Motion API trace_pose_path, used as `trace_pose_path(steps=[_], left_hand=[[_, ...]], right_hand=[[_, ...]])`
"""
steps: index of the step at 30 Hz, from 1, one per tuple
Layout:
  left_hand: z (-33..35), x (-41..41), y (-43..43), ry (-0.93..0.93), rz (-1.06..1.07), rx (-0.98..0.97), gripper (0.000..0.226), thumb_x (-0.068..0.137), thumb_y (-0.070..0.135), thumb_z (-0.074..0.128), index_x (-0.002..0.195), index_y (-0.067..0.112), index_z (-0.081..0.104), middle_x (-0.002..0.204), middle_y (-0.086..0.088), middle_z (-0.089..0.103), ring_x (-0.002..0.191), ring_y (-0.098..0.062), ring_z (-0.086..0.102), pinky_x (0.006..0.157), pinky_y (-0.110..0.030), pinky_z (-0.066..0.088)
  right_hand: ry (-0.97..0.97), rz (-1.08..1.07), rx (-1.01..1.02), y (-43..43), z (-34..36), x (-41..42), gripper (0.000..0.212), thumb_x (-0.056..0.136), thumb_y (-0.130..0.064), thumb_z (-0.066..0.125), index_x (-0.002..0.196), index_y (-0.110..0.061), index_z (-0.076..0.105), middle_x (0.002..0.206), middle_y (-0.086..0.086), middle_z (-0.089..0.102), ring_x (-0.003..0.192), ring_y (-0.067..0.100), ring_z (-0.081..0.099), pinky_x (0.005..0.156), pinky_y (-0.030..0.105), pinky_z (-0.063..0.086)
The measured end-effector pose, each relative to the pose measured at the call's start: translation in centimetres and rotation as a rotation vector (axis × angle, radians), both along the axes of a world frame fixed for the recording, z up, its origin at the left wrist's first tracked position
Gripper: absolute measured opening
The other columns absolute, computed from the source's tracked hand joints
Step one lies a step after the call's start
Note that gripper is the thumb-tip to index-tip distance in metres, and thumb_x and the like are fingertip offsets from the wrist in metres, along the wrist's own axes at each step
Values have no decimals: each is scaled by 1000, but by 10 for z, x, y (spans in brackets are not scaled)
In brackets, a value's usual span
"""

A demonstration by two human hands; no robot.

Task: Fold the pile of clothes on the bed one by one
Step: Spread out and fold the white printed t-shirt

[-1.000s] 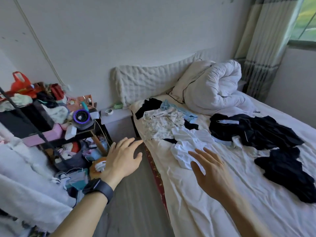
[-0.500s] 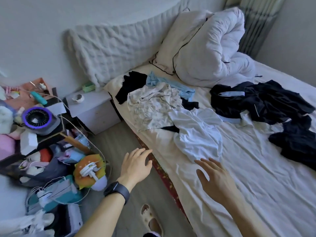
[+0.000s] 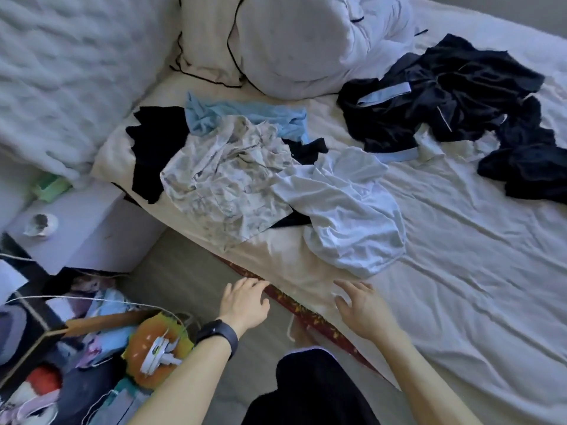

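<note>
Loose clothes lie on the bed [image 3: 460,271]. A pale white shirt [image 3: 346,216] is nearest me, beside a crumpled patterned garment [image 3: 224,185]. Behind them lie a light blue piece [image 3: 245,118] and a black piece [image 3: 156,145]. A heap of dark navy clothes [image 3: 445,93] spreads at the far right. My left hand [image 3: 244,303], watch on its wrist, hovers with relaxed fingers over the bed's near edge. My right hand [image 3: 362,308] is spread just above the sheet, a little short of the white shirt's hem. Neither hand holds anything.
A rolled white duvet [image 3: 306,44] and a pillow [image 3: 208,47] sit at the head of the bed. A white bedside cabinet [image 3: 92,228] stands to the left. Cluttered toys, cables and bags [image 3: 92,348] cover the floor at lower left.
The view has tilted down and closer to the bed. Both hands have come forward to the bed's near edge, the right one nearing the white shirt.
</note>
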State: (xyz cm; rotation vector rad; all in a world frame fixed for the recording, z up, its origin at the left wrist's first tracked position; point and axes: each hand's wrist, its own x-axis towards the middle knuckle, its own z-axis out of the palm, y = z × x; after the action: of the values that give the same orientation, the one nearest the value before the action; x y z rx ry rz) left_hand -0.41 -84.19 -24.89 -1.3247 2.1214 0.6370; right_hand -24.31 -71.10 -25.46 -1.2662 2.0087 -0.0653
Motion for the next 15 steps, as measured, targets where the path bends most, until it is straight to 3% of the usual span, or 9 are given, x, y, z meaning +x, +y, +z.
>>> trace_pose_path(steps=[5, 10, 13, 15], left_hand=[[-42, -16, -70, -51, -66, 62, 52, 101, 41, 40, 152, 33, 34, 157, 4, 35, 147, -21, 25, 119, -44, 20], [-90, -36, -138, -110, -144, 75, 60, 99, 43, 39, 156, 34, 23, 165, -3, 19, 153, -27, 7, 123, -53, 6], [-121, -49, -172, -143, -200, -3, 65, 100, 49, 35, 159, 36, 11, 168, -3, 3, 153, -35, -11, 119, -57, -8], [-143, -58, -194, -168, -234, -43, 69, 99, 55, 33, 159, 40, 1, 167, -3, -10, 151, -38, -19, 118, -60, -11]], right_hand=[[-66, -113, 139, -66, -46, -5, 62, 102, -42, 46, 158, -25, 27, 156, 6, 40, 135, 30, 45, 104, 40, 44], [-181, -450, 148, -121, -95, -20, 84, 97, -51, 57, 161, -23, 10, 166, 9, 17, 128, 28, 55, 98, 43, 47], [-202, -548, 177, -140, -126, -29, 83, 95, -51, 61, 160, -26, 15, 167, 11, 8, 132, 29, 52, 99, 43, 45], [-198, -571, 206, -147, -146, -35, 71, 96, -44, 63, 154, -24, 29, 164, 12, 15, 132, 30, 49, 97, 42, 46]])
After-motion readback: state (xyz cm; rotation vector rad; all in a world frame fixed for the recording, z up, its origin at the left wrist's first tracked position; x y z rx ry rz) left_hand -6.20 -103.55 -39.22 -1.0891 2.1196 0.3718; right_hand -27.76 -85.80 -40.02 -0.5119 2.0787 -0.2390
